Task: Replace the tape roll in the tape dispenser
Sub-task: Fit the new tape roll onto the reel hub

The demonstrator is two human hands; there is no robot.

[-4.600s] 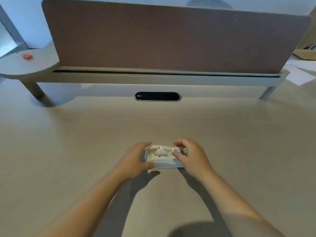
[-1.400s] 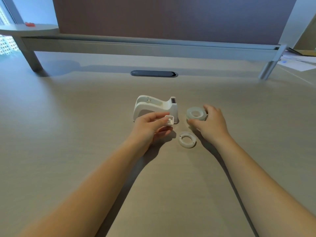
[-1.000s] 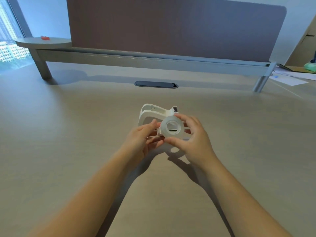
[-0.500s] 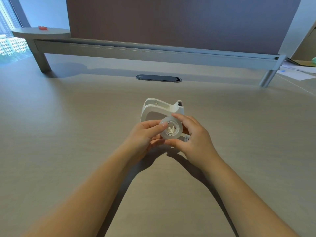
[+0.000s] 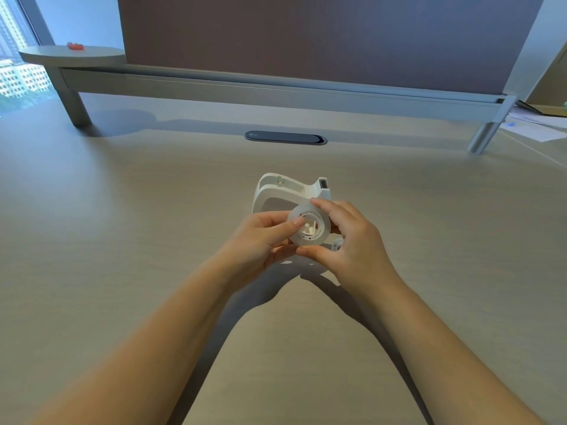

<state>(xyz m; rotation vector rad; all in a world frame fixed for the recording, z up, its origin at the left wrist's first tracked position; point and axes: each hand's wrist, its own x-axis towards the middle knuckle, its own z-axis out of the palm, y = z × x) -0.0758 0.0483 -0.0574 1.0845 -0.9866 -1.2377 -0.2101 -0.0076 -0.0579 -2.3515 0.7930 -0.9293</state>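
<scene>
A white tape dispenser stands upright on the desk just beyond my hands, its cutter end to the right. In front of it I hold a clear tape roll with a white spindle sitting in its hole. My right hand grips the roll by its rim, thumb below and fingers on top. My left hand pinches the roll's left side, its thumb pressing near the spindle. A second white ring, mostly hidden, lies on the desk behind my right hand.
A dark oval cable grommet sits in the desk beyond the dispenser. Behind it runs a grey rail under a brown partition. Papers lie at the far right, and a small red object rests on the shelf at the far left.
My right hand picked the tape roll off the desk and brought it to my left hand. The spindle went into the roll's hole, and both hands now hold the pair.
</scene>
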